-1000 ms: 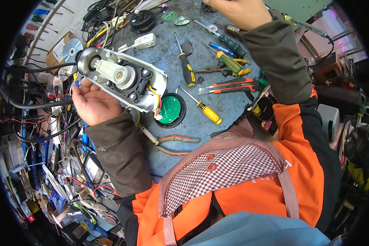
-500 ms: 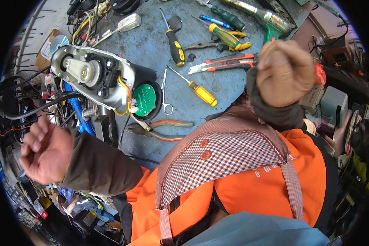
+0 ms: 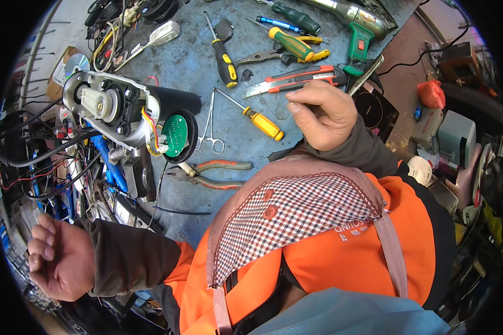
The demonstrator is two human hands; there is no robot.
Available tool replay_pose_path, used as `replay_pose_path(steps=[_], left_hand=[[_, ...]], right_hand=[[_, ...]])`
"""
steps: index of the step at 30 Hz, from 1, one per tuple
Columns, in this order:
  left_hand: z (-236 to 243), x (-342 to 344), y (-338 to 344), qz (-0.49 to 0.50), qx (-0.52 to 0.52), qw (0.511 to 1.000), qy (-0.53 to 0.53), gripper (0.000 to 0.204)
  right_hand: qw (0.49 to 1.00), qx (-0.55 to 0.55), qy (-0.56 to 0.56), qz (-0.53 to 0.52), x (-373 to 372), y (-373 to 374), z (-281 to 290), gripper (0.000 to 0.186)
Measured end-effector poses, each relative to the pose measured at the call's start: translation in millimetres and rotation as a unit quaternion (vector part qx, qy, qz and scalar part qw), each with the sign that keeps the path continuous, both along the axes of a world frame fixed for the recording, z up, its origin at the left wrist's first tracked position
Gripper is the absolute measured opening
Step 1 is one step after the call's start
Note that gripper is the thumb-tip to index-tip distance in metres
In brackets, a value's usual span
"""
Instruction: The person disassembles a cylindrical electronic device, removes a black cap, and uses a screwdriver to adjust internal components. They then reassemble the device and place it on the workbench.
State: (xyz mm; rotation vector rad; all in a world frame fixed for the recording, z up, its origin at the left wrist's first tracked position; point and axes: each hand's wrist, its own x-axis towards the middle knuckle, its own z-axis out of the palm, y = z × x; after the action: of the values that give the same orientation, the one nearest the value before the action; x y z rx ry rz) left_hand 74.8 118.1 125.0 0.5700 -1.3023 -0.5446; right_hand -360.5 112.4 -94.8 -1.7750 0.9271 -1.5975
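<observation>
My right hand (image 3: 325, 116) is over the bench's right part, near a yellow screwdriver (image 3: 264, 124) and a red-and-grey utility knife (image 3: 296, 80). Its thumb and forefinger meet in a pinch; anything between them is too small to make out. Low on the left, my left hand (image 3: 62, 258) hovers palm up, fingers loosely curled and apart, with nothing visible in it. On the bench stands a metal motor housing (image 3: 137, 131) with a pale pulley (image 3: 101, 104) and a green circuit board (image 3: 175, 135) wired to it. Scissor-like forceps (image 3: 209, 137) and pliers (image 3: 221, 165) lie nearby.
A yellow-black screwdriver (image 3: 224, 64), needle-nose pliers (image 3: 262, 56), a green-yellow screwdriver (image 3: 290, 44) and a heat gun with a green handle (image 3: 357, 47) lie farther back. Tangled cables (image 3: 56, 167) crowd the left. A grey box (image 3: 456, 140) stands at right.
My right hand has come left and down from beside the heat gun, and its fingers now pinch. My left hand has moved lower. The view has shifted slightly.
</observation>
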Motion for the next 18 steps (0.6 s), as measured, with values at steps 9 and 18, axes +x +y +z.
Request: replay_pose_path(steps=[9,18], left_hand=[[-32.4,-33.7,9.5,0.053,0.055,0.994,0.074,0.038],[-55.8,-52.5,0.6,0.059,0.098,0.984,0.136,0.038]], right_hand=[[0.997,0.062,-0.034,-0.021,8.9,-2.1,-10.7,0.017],[0.993,0.084,-0.066,-0.047,10.6,-0.9,-18.4,0.017]])
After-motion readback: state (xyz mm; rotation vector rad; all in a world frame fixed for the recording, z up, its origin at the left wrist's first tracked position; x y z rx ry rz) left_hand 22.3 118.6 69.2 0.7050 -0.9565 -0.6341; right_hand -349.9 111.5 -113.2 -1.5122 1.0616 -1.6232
